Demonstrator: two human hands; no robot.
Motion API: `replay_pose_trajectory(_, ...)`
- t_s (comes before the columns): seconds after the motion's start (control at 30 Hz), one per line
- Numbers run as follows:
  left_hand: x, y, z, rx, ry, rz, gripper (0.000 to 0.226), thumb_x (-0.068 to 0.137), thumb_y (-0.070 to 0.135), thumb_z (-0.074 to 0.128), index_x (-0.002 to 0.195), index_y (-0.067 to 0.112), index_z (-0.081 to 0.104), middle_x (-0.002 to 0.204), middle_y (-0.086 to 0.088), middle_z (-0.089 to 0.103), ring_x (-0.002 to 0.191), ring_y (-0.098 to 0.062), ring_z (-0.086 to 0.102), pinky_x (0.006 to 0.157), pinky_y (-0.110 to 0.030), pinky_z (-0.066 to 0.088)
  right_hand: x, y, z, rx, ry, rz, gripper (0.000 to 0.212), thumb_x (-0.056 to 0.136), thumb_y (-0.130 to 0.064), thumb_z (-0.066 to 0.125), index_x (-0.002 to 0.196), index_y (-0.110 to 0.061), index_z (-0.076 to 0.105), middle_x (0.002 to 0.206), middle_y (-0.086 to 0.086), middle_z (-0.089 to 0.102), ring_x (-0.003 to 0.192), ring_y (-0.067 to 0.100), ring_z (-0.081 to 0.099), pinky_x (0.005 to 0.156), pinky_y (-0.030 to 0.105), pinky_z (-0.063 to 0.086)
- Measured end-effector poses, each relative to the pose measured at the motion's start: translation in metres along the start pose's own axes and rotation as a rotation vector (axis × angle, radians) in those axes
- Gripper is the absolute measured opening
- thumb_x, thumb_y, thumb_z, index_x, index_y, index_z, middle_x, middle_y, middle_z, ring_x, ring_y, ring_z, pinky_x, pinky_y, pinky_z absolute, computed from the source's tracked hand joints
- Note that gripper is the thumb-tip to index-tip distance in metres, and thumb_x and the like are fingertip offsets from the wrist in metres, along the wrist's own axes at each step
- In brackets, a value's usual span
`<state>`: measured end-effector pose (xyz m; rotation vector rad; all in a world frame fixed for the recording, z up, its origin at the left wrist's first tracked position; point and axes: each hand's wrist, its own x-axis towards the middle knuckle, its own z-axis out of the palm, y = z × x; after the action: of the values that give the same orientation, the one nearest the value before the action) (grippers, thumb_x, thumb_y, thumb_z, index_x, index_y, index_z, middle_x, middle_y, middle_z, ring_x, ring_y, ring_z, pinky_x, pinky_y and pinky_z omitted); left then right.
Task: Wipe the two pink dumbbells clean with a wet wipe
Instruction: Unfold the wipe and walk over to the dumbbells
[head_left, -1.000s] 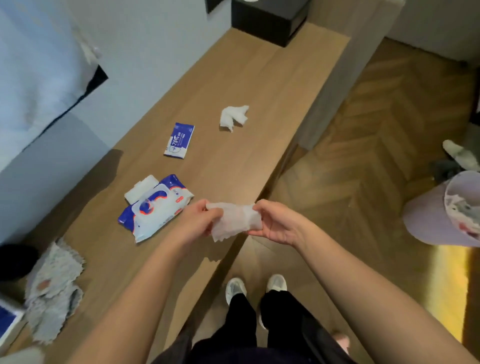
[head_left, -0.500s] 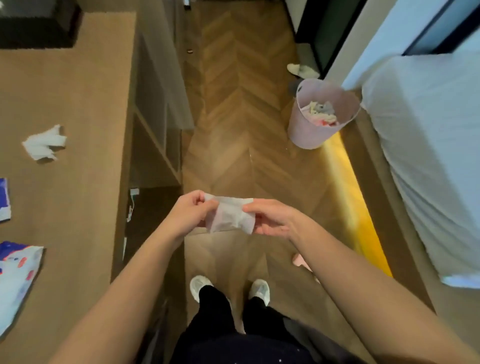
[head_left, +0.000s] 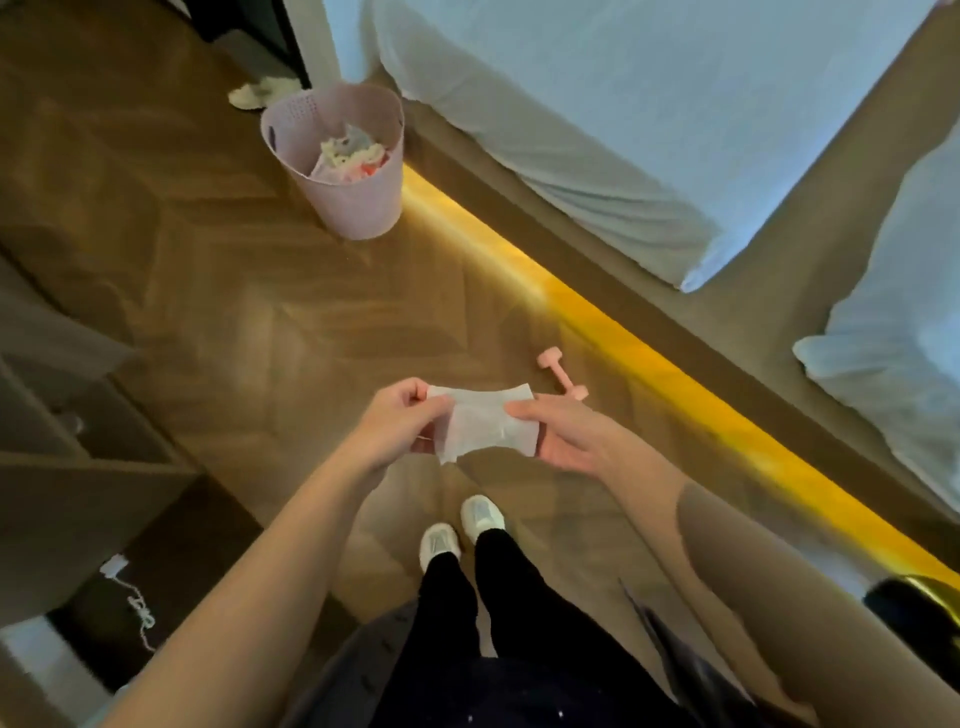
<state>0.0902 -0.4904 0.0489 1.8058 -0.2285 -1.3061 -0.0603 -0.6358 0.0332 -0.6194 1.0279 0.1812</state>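
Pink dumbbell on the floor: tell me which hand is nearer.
Right. The right hand, pinching the wet wipe, is just short of the pink dumbbell; the left hand holds the wipe's other edge, farther away.

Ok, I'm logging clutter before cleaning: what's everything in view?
thin white wet wipe: one, white, stretched between both hands
small pink dumbbell: one visible, pink, floor near the bed base
round pink plastic bin: one, pink, floor beside the bed, rubbish inside
bed with white sheets: one, white, top right
brown wooden shelf unit: one, brown, left
white cable: one, white, lower left
white shoes: two, white, floor below the hands
left hand: one, pinches the wipe's left edge
right hand: one, pinches its right edge
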Motion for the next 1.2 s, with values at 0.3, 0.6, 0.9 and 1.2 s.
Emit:
replay_pose_trajectory(0.3, 0.026, 0.007, 0.084, 0.221, -0.274, -0.006, 0.024, 0.091, 0.011, 0.065, 0.072, 0.014, 0.051, 0.076, -0.012, 0.063, 0.067, -0.021, 0.057, 0.069, -0.038, 0.052, -0.042, 0.049, -0.079, 0.404, 0.093, -0.199, 0.020, 0.100, -0.001, 0.047, 0.118, -0.003, 0.055, 0.103, 0.011, 0.074, 0.093, 0.022, 0.072, 0.078, 0.037, 0.060)
replay_pose_trajectory(0.6, 0.056, 0.023, 0.172, 0.300, -0.335, 0.002, 0.017, 0.091, 0.018, 0.067, 0.076, 0.014, 0.061, 0.072, -0.002, 0.069, 0.071, -0.019, 0.062, 0.073, -0.038, 0.055, -0.055, 0.035, -0.165, 0.449, 0.109, -0.186, 0.020, 0.101, 0.000, 0.043, 0.108, -0.007, 0.060, 0.107, 0.014, 0.068, 0.095, 0.023, 0.068, 0.084, 0.037, 0.056)
replay_pose_trajectory(0.9, 0.073, 0.044, 0.285, 0.133, -0.198, -0.027, 0.016, 0.094, 0.014, 0.064, 0.079, 0.010, 0.058, 0.078, -0.009, 0.070, 0.074, -0.022, 0.065, 0.077, -0.045, 0.059, -0.076, -0.035, -0.292, 0.293, 0.085, -0.115, 0.033, 0.099, -0.011, 0.053, 0.131, -0.003, 0.054, 0.113, 0.014, 0.065, 0.091, 0.019, 0.069, 0.067, 0.029, 0.058)
replay_pose_trajectory(1.2, 0.115, 0.077, 0.317, -0.010, -0.133, -0.034, 0.022, 0.094, 0.012, 0.064, 0.074, 0.010, 0.053, 0.068, -0.001, 0.068, 0.063, -0.016, 0.064, 0.069, -0.039, 0.055, -0.058, -0.106, -0.329, 0.146, 0.027, 0.021, 0.030, 0.095, -0.010, 0.056, 0.125, -0.006, 0.056, 0.121, 0.014, 0.062, 0.109, 0.025, 0.062, 0.086, 0.036, 0.057)
